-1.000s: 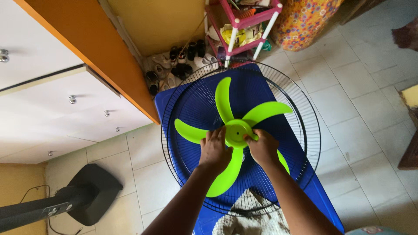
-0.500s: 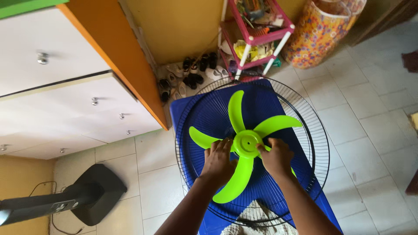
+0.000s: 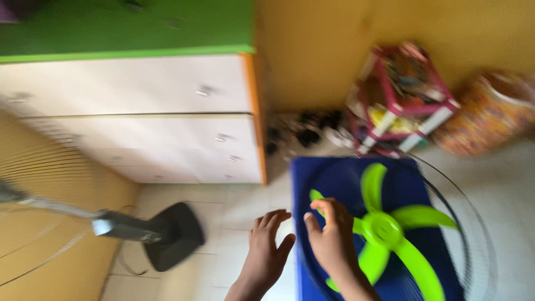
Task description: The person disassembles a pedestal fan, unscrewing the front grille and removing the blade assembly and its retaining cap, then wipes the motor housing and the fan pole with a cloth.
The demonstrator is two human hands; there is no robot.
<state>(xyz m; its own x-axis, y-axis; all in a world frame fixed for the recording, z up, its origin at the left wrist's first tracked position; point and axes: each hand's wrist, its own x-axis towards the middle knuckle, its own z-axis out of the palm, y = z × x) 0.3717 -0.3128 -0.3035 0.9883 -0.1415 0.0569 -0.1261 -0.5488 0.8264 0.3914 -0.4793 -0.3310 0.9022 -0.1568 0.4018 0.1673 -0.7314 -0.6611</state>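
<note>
Hands: left hand (image 3: 266,251) spread open over the floor tiles, holding nothing; right hand (image 3: 330,237) loosely curled, resting by the near-left blade, pinching nothing that I can tell.
Fan blade: lime-green fan blade (image 3: 384,228) lies on the round wire fan guard (image 3: 473,239), over a blue board (image 3: 334,173).
Progress: blade looks seated in the guard; front cover and stand not yet joined, I'd judge.
Left: black fan stand (image 3: 167,234) lying on tiles.
Far: white cabinet (image 3: 139,117), pink rack (image 3: 401,100), patterned basket (image 3: 485,120), shoes (image 3: 306,134).
Obstacles: none near the hands; view blurred.

Upper left: white drawer cabinet (image 3: 139,120) with green top. Lower left: black fan stand base (image 3: 173,237). Upper right: pink shelf rack (image 3: 404,97), patterned basket (image 3: 487,114). Centre: dark shoes (image 3: 306,134).
</note>
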